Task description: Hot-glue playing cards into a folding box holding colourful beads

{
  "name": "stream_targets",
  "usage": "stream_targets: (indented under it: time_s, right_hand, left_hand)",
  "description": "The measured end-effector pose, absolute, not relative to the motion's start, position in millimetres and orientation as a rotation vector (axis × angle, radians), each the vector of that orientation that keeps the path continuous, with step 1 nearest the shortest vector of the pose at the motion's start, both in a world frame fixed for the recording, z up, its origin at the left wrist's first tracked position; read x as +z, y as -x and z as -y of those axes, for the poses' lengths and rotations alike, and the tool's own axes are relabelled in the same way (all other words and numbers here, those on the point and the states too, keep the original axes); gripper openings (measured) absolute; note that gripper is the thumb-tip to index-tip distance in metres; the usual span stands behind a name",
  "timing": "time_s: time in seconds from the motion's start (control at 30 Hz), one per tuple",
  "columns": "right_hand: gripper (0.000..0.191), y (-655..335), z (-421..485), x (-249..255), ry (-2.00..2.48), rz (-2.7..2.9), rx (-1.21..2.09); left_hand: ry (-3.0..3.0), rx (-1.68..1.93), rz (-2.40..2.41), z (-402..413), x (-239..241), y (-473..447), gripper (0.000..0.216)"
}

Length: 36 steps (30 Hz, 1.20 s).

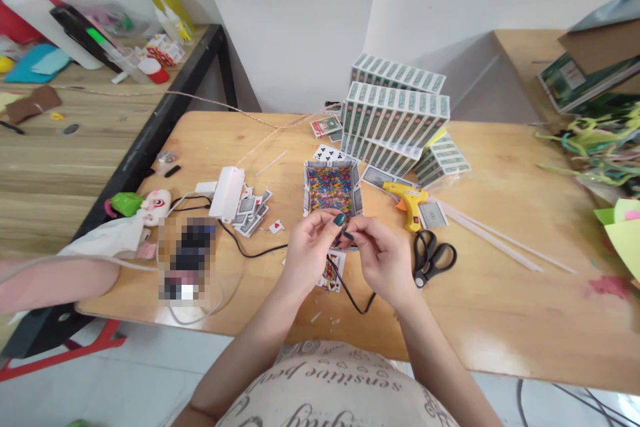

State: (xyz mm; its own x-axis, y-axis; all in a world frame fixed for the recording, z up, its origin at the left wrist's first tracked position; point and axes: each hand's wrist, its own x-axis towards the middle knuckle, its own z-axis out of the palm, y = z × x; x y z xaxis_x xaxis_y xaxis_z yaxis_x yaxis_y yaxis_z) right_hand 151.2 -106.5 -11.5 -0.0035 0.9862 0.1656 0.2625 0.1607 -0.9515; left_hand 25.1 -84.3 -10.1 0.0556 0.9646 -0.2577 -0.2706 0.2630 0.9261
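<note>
A small open box made of playing cards, lined with a colourful pattern, stands on the wooden table. My left hand and my right hand meet at its near edge. Both hands are closed in a pinch on something small there that I cannot make out. A black cord runs under my hands. Loose playing cards lie beneath them.
A yellow glue gun and black scissors lie right of my hands, with glue sticks beyond. Stacked card packs stand behind the box. A white power strip and cut cards lie to the left.
</note>
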Motion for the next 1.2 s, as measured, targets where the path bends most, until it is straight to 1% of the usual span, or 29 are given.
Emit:
stream_targets:
  time_s: [0.27, 0.4, 0.47, 0.57, 0.67, 0.93, 1.03, 1.2]
  right_hand:
    - [0.014, -155, 106, -12, 1.199, 1.450, 1.049]
    - [0.012, -154, 108, -15, 1.125, 1.504, 1.125]
    - [0.009, -156, 106, -16, 1.146, 1.404, 1.128]
    - [0.011, -161, 102, -17, 1.194, 1.165, 1.091]
    - [0.015, -166, 98, -16, 1.210, 1.079, 1.101]
    - [0.027, -175, 102, -20, 1.329, 0.909, 1.072]
    - [0.025, -180, 104, -21, 1.378, 0.904, 1.094]
    - [0.014, -183, 109, -13, 1.395, 0.925, 1.190]
  left_hand:
    - [-0.574, 1.094, -0.933, 83, -6, -30, 0.020]
    - [-0.409, 1.289, -0.889, 69, -7, -22, 0.017]
    - [-0.384, 1.347, -0.864, 64, -5, -16, 0.010]
    - [-0.230, 1.210, -0.778, 62, 1, -11, 0.012]
    - [-0.084, 1.105, -0.720, 66, 7, -12, 0.015]
    - [-0.023, 1.085, -0.666, 64, 7, -12, 0.017]
    - [-0.016, 1.080, -0.648, 65, 6, -12, 0.018]
    - [-0.032, 1.089, -0.634, 69, 8, -16, 0.018]
